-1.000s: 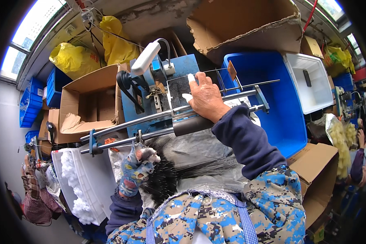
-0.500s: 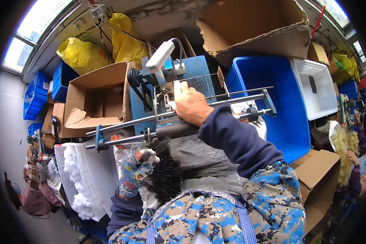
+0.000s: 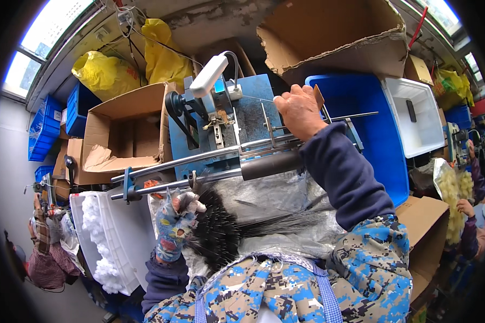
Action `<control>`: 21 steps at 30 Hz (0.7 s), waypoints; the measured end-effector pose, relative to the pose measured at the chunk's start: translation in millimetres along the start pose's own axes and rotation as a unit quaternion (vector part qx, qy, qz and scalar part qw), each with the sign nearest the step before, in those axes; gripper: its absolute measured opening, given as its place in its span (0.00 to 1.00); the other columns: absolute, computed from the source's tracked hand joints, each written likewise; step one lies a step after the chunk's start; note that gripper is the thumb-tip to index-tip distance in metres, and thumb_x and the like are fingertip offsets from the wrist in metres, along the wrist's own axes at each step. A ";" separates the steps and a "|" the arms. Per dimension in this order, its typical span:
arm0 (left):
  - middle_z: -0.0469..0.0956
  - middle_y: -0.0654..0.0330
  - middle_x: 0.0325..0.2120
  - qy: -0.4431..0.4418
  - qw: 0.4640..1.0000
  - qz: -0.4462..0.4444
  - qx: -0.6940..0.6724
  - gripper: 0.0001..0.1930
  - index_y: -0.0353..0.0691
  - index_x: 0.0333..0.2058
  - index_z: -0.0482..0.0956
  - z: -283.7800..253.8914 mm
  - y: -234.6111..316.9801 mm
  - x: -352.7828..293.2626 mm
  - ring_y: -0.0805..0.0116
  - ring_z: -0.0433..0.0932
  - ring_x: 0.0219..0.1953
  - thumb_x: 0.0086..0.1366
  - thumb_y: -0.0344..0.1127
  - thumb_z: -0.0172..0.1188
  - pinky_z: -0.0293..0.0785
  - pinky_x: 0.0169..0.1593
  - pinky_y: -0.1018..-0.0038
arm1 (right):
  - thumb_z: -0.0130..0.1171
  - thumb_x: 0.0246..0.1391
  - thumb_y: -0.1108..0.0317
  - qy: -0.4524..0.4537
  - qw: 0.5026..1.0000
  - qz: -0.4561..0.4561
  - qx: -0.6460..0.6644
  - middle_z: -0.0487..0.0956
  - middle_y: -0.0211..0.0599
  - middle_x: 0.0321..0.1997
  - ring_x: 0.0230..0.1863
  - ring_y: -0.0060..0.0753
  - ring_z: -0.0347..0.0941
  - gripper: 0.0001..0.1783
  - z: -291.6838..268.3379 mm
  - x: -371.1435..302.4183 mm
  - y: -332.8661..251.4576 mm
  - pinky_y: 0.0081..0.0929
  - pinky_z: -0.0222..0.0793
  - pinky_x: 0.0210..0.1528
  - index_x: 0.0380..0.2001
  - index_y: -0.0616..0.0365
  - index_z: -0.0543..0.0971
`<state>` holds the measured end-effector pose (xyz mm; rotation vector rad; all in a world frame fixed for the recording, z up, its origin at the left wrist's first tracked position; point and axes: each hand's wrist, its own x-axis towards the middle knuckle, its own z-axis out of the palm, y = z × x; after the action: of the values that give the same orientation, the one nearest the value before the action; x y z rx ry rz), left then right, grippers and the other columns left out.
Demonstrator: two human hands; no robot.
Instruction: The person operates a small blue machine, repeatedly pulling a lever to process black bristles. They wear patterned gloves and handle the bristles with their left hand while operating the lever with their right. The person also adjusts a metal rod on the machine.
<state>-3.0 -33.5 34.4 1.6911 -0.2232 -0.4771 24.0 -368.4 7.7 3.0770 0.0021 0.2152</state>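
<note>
My right hand (image 3: 300, 112) is bare, with its fingers curled over the far right part of a clear plate (image 3: 253, 116) on a sliding carriage. The carriage rides on steel rails (image 3: 199, 157) with a dark grey roller (image 3: 272, 164), in front of a blue machine bed (image 3: 256, 91). My left hand (image 3: 176, 218) wears a worn, patterned glove with bare fingertips. Its fingers are closed beside a heap of black bristles (image 3: 215, 231); what they hold, if anything, is hidden. The bristles lie on silvery sheeting (image 3: 258, 199) over my lap.
A white lamp head (image 3: 209, 75) overhangs the machine. An open cardboard box (image 3: 126, 126) stands left, a blue bin (image 3: 380, 177) right. White fluffy pieces fill part of a white tub (image 3: 129, 242) at lower left. Other people work at both far sides.
My right hand has moved right with the clear plate and carriage, uncovering the metal clamp on the machine. The roller has shifted right too. My left hand has barely moved.
</note>
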 end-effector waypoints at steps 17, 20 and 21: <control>0.77 0.57 0.32 -0.124 0.981 0.046 0.143 0.16 0.35 0.46 0.71 -24.9 -13.4 -6.5 0.71 0.78 0.33 0.58 0.21 0.55 0.73 0.37 0.79 | 0.48 0.59 0.71 0.144 0.477 0.008 0.867 0.78 0.38 0.24 0.24 0.26 0.75 0.11 -84.4 -61.7 -54.7 0.21 0.72 0.24 0.37 0.68 0.75; 0.76 0.62 0.28 -0.019 0.993 -0.107 -0.048 0.14 0.34 0.44 0.71 -23.9 -29.4 -4.0 0.75 0.75 0.29 0.58 0.24 0.56 0.70 0.35 0.83 | 0.50 0.55 0.72 0.164 0.848 -0.006 0.504 0.76 0.37 0.21 0.20 0.27 0.72 0.08 -85.2 -25.3 -39.2 0.21 0.67 0.21 0.33 0.62 0.77; 0.76 0.63 0.26 0.009 0.997 -0.073 -0.035 0.12 0.33 0.42 0.72 -5.7 -20.6 -4.0 0.78 0.73 0.27 0.58 0.26 0.56 0.69 0.31 0.84 | 0.50 0.52 0.73 0.158 0.919 -0.014 0.360 0.75 0.36 0.23 0.24 0.31 0.72 0.07 -61.6 -9.1 -41.5 0.24 0.67 0.24 0.31 0.60 0.77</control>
<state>-6.5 -23.0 15.7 1.6485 -0.0694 -0.5719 6.5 -323.5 65.0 3.7088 0.1784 0.8935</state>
